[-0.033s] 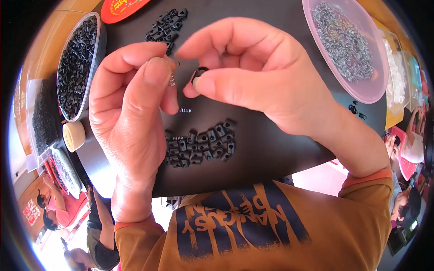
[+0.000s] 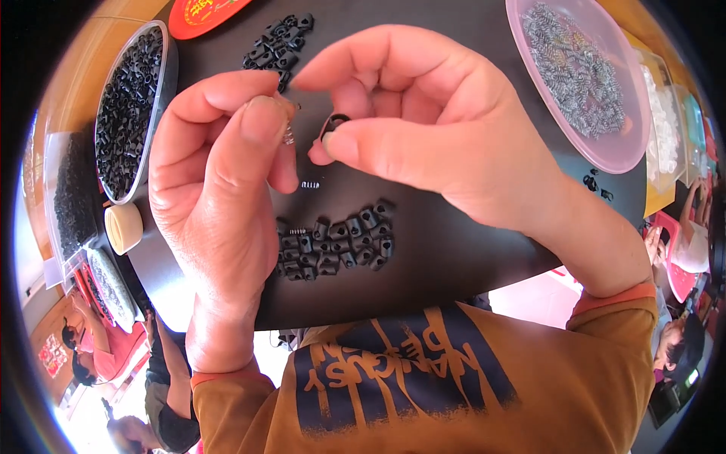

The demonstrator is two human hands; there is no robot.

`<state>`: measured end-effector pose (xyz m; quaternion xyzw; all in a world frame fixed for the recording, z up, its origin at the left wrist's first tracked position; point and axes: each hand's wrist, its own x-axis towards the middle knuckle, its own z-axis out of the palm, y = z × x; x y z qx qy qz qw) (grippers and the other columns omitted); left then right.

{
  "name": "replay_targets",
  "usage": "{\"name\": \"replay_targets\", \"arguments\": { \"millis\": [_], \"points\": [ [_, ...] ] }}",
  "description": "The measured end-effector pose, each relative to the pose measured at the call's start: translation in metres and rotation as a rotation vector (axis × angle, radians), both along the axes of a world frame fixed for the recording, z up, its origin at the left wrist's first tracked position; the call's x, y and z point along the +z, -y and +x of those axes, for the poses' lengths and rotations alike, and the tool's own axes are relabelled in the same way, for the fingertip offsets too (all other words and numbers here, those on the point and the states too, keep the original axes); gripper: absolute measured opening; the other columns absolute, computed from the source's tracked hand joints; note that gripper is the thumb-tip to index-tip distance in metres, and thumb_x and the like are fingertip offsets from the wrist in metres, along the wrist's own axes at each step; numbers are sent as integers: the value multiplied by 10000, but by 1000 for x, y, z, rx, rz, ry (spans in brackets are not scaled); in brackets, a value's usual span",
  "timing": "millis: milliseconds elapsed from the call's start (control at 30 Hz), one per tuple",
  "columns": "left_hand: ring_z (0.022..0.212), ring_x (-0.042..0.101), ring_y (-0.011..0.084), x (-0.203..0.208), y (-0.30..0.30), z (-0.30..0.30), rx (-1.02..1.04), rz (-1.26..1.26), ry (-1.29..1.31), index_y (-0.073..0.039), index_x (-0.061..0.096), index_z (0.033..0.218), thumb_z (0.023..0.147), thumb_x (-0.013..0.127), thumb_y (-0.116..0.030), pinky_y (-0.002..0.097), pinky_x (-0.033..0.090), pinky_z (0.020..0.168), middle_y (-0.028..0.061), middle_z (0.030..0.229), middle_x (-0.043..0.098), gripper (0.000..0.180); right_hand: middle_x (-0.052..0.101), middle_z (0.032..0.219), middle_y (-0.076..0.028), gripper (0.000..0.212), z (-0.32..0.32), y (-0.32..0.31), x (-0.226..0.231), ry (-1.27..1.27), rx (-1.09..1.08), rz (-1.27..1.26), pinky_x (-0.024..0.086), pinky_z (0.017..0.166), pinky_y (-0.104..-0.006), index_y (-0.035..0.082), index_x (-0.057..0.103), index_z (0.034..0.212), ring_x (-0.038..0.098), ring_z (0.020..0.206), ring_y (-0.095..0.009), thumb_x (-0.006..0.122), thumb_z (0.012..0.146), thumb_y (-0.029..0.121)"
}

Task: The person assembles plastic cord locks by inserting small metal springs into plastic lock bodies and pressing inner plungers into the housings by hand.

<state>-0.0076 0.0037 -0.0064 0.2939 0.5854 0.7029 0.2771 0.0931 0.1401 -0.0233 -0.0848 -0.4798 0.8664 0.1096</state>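
Note:
My left hand [image 2: 227,151] is closed in a pinch, with a small metal coil spring [image 2: 288,136] showing at its fingertips. Close on the right, my right hand [image 2: 431,129] grips a small black plastic part [image 2: 337,121] between thumb and a finger; its index finger arches over towards the left fingertips. Below the hands, a loose spring [image 2: 311,185] lies on the dark table [image 2: 439,265]. Nearer to me sits a cluster of black cord-lock-like pieces [image 2: 333,246], each with a hole, and another spring [image 2: 298,231] rests among them. The hands partly hide what they hold.
At far left stands a clear tub of small black parts [image 2: 132,113]. A pink translucent bowl [image 2: 635,144] of springs is at far right. More black pieces [image 2: 280,47] lie beyond my hands, near a red plate [image 2: 200,17]. Other people [image 2: 170,393] work at both sides.
My right hand has shifted very slightly up and to the right with the black part. The left hand has stayed in place with the spring.

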Motion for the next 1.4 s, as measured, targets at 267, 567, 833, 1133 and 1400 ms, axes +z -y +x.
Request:
{"name": "replay_targets", "arguments": {
  "millis": [267,567,833,1133,1400],
  "points": [
    [588,410,75,1,-2,7,-8,-10,-40,14,551,1004,873,543,-67,189,369,599,110,912,572,153,461,677,38,296,0,2,-4,-123,-50,234,393,539,-184,-12,519,1003,442,613,-29,590,722,-74],
    [684,470,81,-2,0,10,-37,-37,-125,19,541,998,871,546,-51,161,383,593,111,927,572,145,509,689,13,282,-1,6,-6,-129,-61,231,417,550,-195,-10,516,988,484,624,-43,634,733,-30],
    [865,527,137,-9,-3,10,-42,33,-255,28,544,987,847,557,-10,247,420,802,119,968,568,145,534,711,5,272,1,3,-4,-94,-50,182,436,563,-196,-12,516,980,501,638,-45,636,736,-18],
    [828,499,106,-3,1,7,-125,-140,-733,40,533,1049,842,529,-6,218,407,766,130,1053,511,212,482,862,7,474,5,-5,-5,-115,-24,364,413,663,-150,12,449,1205,483,780,-20,543,761,-122],
    [824,557,91,-7,-4,15,-123,-163,-221,28,502,1044,850,558,5,204,444,744,59,926,595,204,505,920,-53,535,9,-15,-6,-242,-105,1119,440,736,-223,-31,437,1223,512,800,-108,583,720,-141]
  ]
}}
